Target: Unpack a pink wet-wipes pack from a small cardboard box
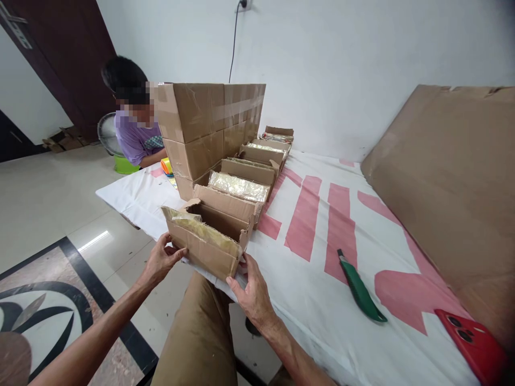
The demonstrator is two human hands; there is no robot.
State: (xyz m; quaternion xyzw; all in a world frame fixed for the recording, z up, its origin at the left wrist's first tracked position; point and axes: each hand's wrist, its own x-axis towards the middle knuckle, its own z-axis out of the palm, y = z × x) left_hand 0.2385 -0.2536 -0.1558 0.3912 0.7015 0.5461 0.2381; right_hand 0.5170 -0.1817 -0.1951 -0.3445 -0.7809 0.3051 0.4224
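Note:
A small open cardboard box (203, 247) stands at the near edge of the table, with a clear yellowish plastic packet (205, 231) along its near side. My left hand (164, 260) grips the box's near left corner, thumb on the front face. At the near right corner, my right hand (251, 289) has its thumb on the front and its fingers round the side. Behind this box, a row of similar open boxes runs away from me; one holds a shiny plastic-wrapped packet (239, 186).
Taped cartons (201, 115) are stacked left of the row. A green utility knife (358, 289) and a red phone (470, 343) lie on the cloth-covered table (317, 300). A large cardboard sheet (446, 177) leans at right. A person in a purple shirt (134, 136) sits beyond the stack.

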